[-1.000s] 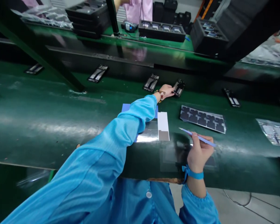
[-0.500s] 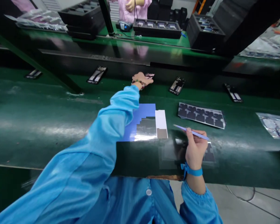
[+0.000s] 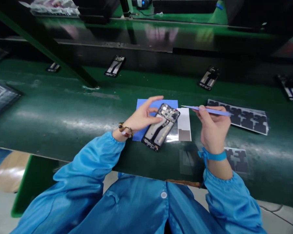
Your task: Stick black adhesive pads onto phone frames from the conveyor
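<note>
My left hand (image 3: 144,116) is at the upper left of an opened phone (image 3: 161,126), its thumb over the phone and its index finger raised off it. The phone lies tilted above a blue sheet (image 3: 141,105), partly covering it. Right of the phone is a white card (image 3: 184,118) with a grey lower part. Purple tweezers (image 3: 216,112) are pinched in my right hand (image 3: 213,130), their tips pointing left over the card's top edge. A sheet of black stickers (image 3: 249,118) lies behind my right hand.
More phones (image 3: 115,66), (image 3: 209,78) lie along the bench's far strip. A green post (image 3: 70,65) stands at the left. Clear film with dark stickers (image 3: 238,160) lies near the right wrist. A green bin (image 3: 36,178) is below the front edge.
My left hand has come back from the far strip with a phone, now over the blue sheet. My right hand with the tweezers has moved up, nearer the card. The view has tilted down.
</note>
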`<act>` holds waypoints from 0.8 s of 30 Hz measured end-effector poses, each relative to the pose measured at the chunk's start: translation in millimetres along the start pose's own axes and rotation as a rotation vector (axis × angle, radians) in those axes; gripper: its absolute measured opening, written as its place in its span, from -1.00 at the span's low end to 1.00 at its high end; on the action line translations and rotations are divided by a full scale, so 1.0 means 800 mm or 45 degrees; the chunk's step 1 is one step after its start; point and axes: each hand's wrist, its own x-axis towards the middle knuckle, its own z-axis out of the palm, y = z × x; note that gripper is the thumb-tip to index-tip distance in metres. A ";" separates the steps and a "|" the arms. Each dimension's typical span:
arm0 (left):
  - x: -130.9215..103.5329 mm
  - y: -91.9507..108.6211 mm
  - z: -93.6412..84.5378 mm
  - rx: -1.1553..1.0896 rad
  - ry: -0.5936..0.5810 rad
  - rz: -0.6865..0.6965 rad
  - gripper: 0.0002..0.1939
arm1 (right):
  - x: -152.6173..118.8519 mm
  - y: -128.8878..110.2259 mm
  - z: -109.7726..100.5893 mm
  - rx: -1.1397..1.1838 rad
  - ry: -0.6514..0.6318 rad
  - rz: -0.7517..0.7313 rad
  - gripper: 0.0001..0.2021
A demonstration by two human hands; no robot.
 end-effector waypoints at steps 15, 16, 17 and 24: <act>-0.034 -0.042 0.043 1.457 -0.103 0.437 -0.68 | -0.011 0.046 0.018 -0.326 -0.194 -0.018 -0.66; -0.036 -0.042 0.044 1.530 -0.109 0.465 -0.67 | -0.013 0.047 0.019 -0.358 -0.206 -0.025 -0.67; -0.037 -0.043 0.046 1.581 -0.110 0.489 -0.65 | -0.014 0.048 0.020 -0.384 -0.212 -0.030 -0.67; -0.040 -0.046 0.051 1.677 -0.119 0.522 -0.62 | -0.013 0.056 0.026 -0.366 -0.220 0.007 -0.65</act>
